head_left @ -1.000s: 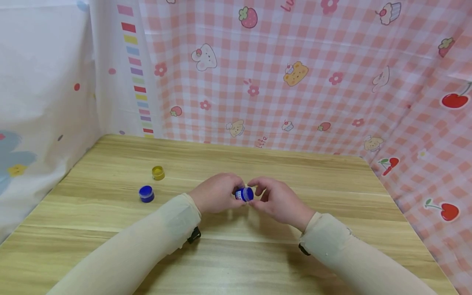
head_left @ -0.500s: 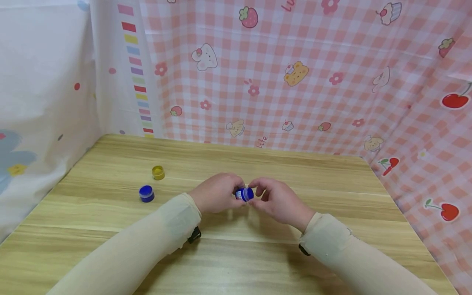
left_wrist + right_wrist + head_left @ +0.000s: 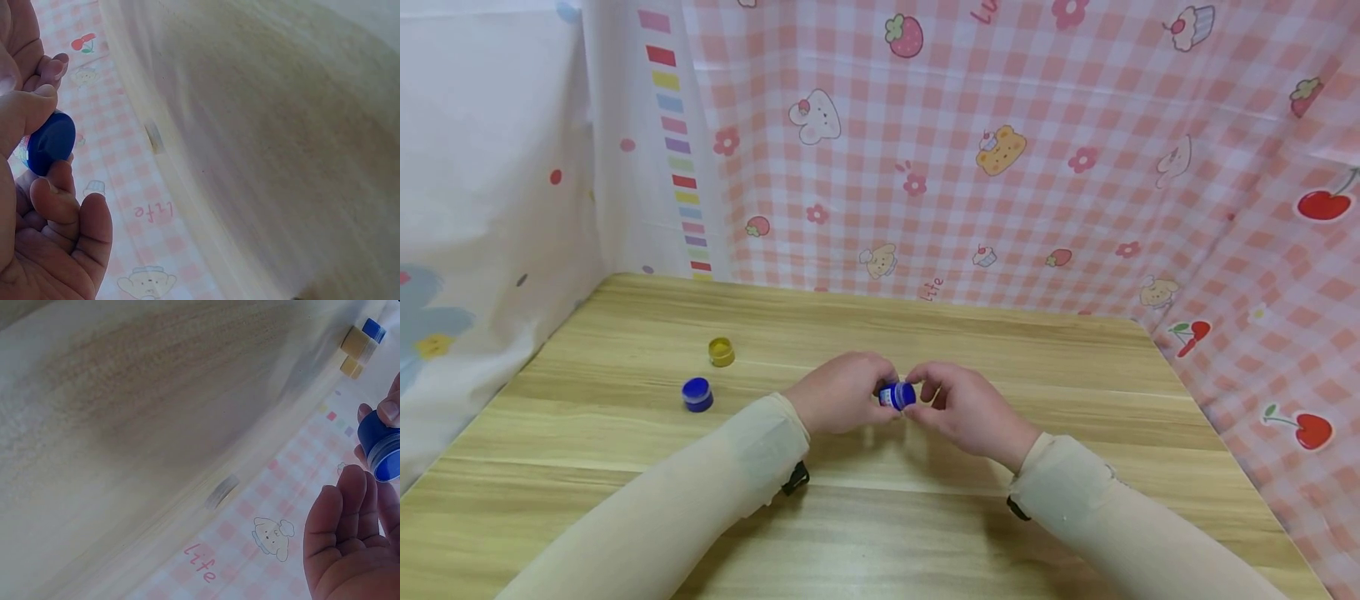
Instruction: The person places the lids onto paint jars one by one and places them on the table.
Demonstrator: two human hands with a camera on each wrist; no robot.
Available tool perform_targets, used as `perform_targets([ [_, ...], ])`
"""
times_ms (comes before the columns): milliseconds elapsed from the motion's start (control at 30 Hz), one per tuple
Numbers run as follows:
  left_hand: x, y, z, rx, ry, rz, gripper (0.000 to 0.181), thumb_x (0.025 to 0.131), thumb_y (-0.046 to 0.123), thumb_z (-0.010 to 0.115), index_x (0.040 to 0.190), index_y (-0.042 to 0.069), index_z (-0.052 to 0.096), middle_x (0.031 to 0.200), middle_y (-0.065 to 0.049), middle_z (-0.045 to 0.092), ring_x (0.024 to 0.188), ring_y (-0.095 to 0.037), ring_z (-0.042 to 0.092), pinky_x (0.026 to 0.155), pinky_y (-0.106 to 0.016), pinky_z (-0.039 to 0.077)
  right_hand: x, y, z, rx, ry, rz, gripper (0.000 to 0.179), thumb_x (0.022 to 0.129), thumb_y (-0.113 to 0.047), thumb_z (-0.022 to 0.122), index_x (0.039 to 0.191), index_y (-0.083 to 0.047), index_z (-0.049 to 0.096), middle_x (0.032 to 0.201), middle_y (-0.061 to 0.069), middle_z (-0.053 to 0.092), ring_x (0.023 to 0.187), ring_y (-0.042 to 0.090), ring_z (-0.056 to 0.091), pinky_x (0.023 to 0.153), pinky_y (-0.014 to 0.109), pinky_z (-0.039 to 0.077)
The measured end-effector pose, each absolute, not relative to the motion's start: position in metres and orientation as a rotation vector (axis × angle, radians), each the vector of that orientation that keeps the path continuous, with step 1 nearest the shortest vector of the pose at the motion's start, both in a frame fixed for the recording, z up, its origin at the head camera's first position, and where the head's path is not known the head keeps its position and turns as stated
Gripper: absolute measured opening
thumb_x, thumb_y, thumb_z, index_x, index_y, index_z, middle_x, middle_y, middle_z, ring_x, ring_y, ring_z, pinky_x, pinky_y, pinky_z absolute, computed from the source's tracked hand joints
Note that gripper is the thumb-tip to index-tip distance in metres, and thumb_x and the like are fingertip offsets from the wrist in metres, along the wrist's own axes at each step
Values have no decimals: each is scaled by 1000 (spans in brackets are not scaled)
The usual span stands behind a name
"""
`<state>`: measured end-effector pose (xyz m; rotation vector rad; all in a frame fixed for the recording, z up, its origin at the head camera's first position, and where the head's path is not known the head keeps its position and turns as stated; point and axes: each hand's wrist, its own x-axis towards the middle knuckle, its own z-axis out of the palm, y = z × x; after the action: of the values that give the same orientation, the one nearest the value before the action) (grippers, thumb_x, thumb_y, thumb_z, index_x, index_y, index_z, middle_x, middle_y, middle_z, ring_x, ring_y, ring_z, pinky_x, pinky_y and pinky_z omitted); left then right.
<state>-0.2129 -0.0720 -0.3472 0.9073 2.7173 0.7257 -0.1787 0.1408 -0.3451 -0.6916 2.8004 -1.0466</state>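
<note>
Between both hands is a small blue paint jar (image 3: 898, 396), tipped on its side with its clear-rimmed end toward the right. My left hand (image 3: 842, 393) grips the jar's body; in the left wrist view its thumb and fingers pinch the blue jar (image 3: 53, 144) near the flat base. From the other side, the thumb and index finger of my right hand (image 3: 966, 408) reach the rim of the clear-banded end. In the right wrist view the outer fingers of the right hand (image 3: 353, 550) are extended below the jar (image 3: 378, 440); its thumb is out of sight.
A second blue jar (image 3: 697, 394) stands upright on the wooden table (image 3: 880, 525), left of the hands. Just behind it is a yellow jar (image 3: 722, 352). A pink checked cloth (image 3: 955, 208) hangs along the table's back and right edges, with white cloth (image 3: 490, 208) at left.
The right index fingertip has shifted very slightly to the right along the jar's rim. The left hand, the held jar and the two standing jars look unchanged.
</note>
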Motion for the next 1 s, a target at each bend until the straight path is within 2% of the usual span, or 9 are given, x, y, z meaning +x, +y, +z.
perform_targets([
  [200, -214, -72, -349, 938, 2726, 717, 25, 92, 29, 82, 104, 10, 73, 92, 5, 69, 83, -11, 61, 78, -27, 55, -179, 141, -346, -686, 2798, -1055, 35, 92, -15, 82, 124, -10, 68, 92, 3, 65, 71, 12, 59, 60, 26, 50],
  [400, -214, -72, -350, 918, 2717, 729, 24, 92, 31, 83, 102, 11, 73, 91, 6, 68, 82, -12, 61, 76, -26, 55, -179, 141, -347, -684, 2787, -1061, 26, 94, -15, 80, 117, -13, 70, 91, 2, 64, 71, 15, 58, 59, 26, 49],
  [600, -214, -72, -350, 926, 2723, 718, 25, 92, 30, 83, 102, 10, 72, 91, 5, 69, 82, -11, 61, 76, -26, 55, -178, 141, -346, -667, 2796, -1052, 40, 93, -15, 81, 128, -7, 66, 93, 3, 65, 71, 13, 59, 60, 26, 50],
  [800, -213, -72, -348, 918, 2723, 715, 24, 92, 30, 83, 102, 10, 73, 90, 5, 68, 81, -11, 61, 76, -26, 55, -178, 141, -346, -688, 2803, -1035, 25, 94, -15, 80, 116, -13, 70, 89, 1, 64, 70, 15, 57, 59, 26, 49],
  [1000, -213, -72, -348, 928, 2722, 717, 23, 92, 29, 83, 102, 11, 73, 91, 6, 68, 81, -10, 61, 76, -26, 55, -178, 141, -346, -679, 2796, -1044, 37, 93, -16, 81, 127, -8, 66, 90, 2, 65, 70, 13, 58, 59, 26, 49],
])
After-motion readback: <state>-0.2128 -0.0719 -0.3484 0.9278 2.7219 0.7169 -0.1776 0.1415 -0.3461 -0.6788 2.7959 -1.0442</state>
